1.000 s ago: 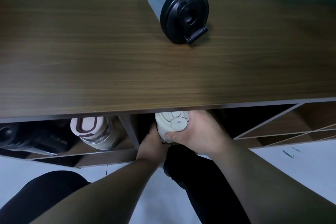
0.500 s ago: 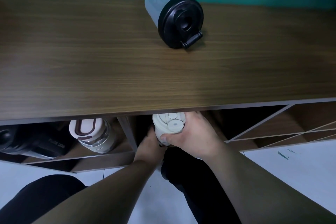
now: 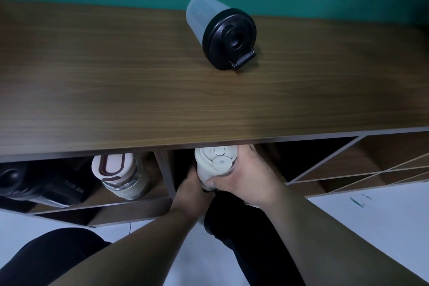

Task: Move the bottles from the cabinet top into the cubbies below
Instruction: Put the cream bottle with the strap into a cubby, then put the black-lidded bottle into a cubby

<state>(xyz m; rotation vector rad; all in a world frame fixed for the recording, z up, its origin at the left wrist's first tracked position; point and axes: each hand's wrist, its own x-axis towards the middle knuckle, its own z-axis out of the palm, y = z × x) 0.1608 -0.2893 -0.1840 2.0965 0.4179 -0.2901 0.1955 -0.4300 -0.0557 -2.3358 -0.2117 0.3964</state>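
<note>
A cream-lidded bottle is held upright at the mouth of the middle cubby, just under the cabinet top's front edge. My right hand wraps its right side and my left hand grips it lower on the left. One frosted grey bottle with a black lid stands on the wooden cabinet top. In the left cubby stand a glass bottle with a white and brown lid and a black bottle.
A wooden divider separates the left and middle cubbies. To the right are cubbies with slanted wooden partitions. A teal wall rises behind the cabinet. White floor lies below, with my dark-clad knees near the cabinet front.
Both hands and the cream-lidded bottle have edged slightly further under the cabinet top's edge. The view has tilted a little; nothing else moved.
</note>
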